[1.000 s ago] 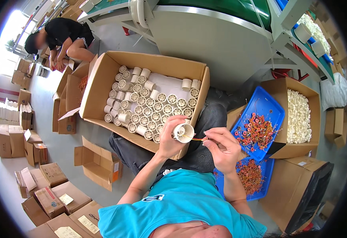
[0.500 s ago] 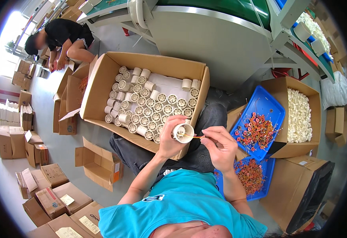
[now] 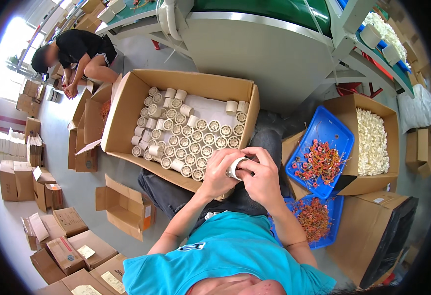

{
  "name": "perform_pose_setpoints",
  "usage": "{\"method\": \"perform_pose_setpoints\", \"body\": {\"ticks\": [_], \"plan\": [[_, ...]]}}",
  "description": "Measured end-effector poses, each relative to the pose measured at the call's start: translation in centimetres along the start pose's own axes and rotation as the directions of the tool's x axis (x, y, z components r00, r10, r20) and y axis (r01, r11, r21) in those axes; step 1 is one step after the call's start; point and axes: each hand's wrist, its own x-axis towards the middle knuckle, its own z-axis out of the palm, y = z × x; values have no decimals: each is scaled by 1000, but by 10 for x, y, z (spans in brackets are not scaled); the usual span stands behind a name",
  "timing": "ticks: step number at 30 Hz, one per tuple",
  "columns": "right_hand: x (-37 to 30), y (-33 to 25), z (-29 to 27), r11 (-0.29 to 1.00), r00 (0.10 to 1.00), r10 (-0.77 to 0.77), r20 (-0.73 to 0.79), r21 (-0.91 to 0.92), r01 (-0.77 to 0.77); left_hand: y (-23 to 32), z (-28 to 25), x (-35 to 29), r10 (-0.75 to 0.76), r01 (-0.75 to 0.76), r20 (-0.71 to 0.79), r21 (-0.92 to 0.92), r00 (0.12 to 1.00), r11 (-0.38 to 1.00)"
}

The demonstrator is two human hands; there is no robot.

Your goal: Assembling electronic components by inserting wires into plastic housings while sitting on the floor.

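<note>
My left hand (image 3: 217, 173) is closed around a white round plastic cup-shaped housing (image 3: 232, 168), held over my lap with its open end tilted to the right. My right hand (image 3: 262, 179) is at that opening, with bent fingers reaching over the rim and inside. Its fingertips and whatever they pinch are hidden in the housing. Just beyond my hands a large cardboard carton (image 3: 191, 81) holds many similar white housings (image 3: 196, 135), most lying with their slotted round ends up.
On the right, one blue tray (image 3: 319, 123) and another blue tray (image 3: 334, 231) hold red and yellow wired parts. Behind them a carton (image 3: 392, 142) contains small white pieces. An opened carton (image 3: 122, 209) lies at left. A person (image 3: 80, 54) crouches far left. A machine (image 3: 260, 54) stands ahead.
My right hand has moved left to the housing, its fingers now in the opening. The wires it pinched no longer show. The housing has turned and shifted slightly right with my left hand.
</note>
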Motion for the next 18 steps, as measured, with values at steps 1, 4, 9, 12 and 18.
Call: {"method": "perform_pose_setpoints", "body": {"ticks": [1,4,9,12,18], "plan": [[1,-1,-1,999,1000,11,25,-35,-10,-1,4,-3,-46,44,-16,-68,999,997],[-2,-7,5,996,998,35,-42,-82,-38,-2,4,0,-59,55,-22,-134,998,989],[-4,-7,0,997,999,42,-14,-58,-43,-1,2,3,-40,40,4,-144,999,989],[-1,-3,-2,998,998,53,14,-20,-53,2,2,7,-28,27,-4,-155,1000,988],[-6,-1,9,998,996,51,-71,-35,-54,3,5,9,-44,42,-10,-146,999,988]]}}
